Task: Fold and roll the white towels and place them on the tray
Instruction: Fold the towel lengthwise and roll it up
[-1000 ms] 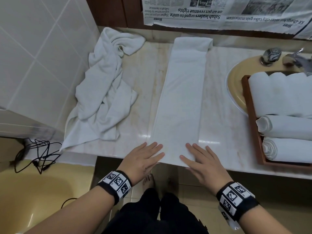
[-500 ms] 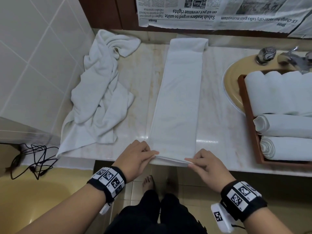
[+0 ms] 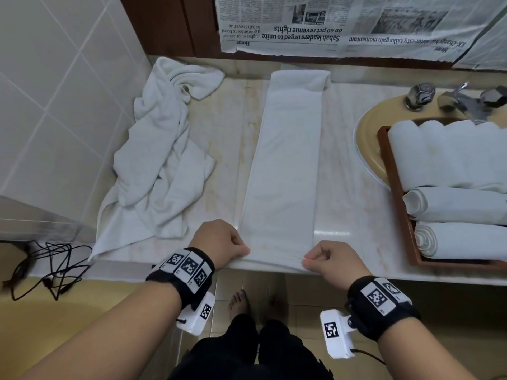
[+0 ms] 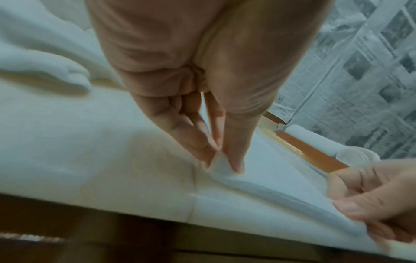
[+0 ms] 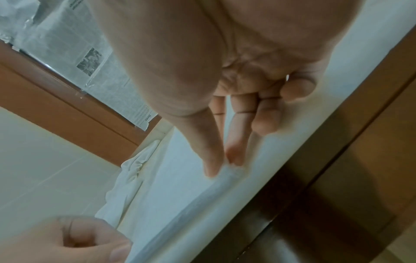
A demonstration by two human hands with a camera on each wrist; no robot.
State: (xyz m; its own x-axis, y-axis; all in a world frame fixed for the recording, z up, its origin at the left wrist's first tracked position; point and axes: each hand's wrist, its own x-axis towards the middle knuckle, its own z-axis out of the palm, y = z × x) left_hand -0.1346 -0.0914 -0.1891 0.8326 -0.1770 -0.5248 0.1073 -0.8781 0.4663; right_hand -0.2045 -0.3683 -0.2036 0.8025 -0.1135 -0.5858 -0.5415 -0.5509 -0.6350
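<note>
left hand (image 3: 220, 244): at the near-left corner of the folded towel (image 3: 285, 171), thumb and fingers curled, pinching the corner. Left wrist view shows the fingertips (image 4: 234, 160) closed on a small peak of cloth lifted off the counter.
right hand (image 3: 333, 260): at the near-right corner of the same towel, thumb and forefinger pinching the edge; other fingers curled in. Right wrist view is blurred, but the pinch on cloth is visible.
folded towel: long narrow strip, flat on the counter (image 3: 348, 198), running from the front edge to the back wall. Far end bunched into a thick fold. Near edge slightly raised between the 2 hands.
loose towel (image 3: 162, 165): crumpled heap on the counter's left side, against the tiled wall, apart from the strip.
tray (image 3: 395, 187): brown wood, right side, sitting over the sink (image 3: 370, 144).
rolled towels (image 3: 455, 207): white, lying in the tray; 2 spiral ends face left, bulkier white rolls behind them. Exact count cut off by the frame edge.
taps (image 3: 419, 93): chrome, behind the sink.
newspaper (image 3: 343, 23): taped on the back wall, print upside down.
cable (image 3: 46, 267): black tangle, lower left, off the counter.
wristbands: black with printed markers, 1 on each wrist.
</note>
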